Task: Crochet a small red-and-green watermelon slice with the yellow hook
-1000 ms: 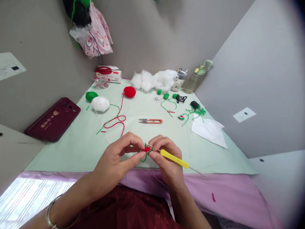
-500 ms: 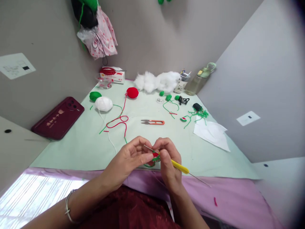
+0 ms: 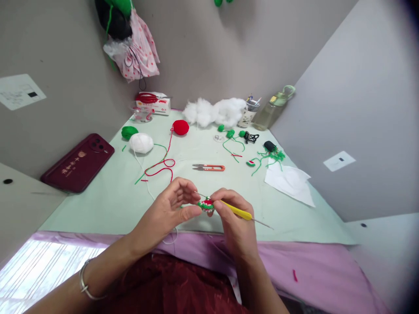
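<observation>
My left hand (image 3: 170,211) pinches a small red, white and green crochet piece (image 3: 206,205) near the front edge of the pale green table (image 3: 108,205). My right hand (image 3: 234,222) grips a crochet hook (image 3: 240,212) with a yellow handle; its metal tip pokes out past the piece toward the left fingers. Both hands meet at the piece, just above the table. Green yarn runs from the piece back across the table.
Orange thread snips (image 3: 209,167) lie just beyond the hands. Farther back sit a red yarn ball (image 3: 180,127), a white ball (image 3: 141,142), a green ball (image 3: 129,132), white stuffing (image 3: 214,111), a bottle (image 3: 271,109) and white paper (image 3: 290,181). A dark red phone (image 3: 78,162) rests at the left.
The crochet piece has turned in my fingers, showing its green and white rim. The hook has swung flatter, and my left fingers have opened a little around the piece.
</observation>
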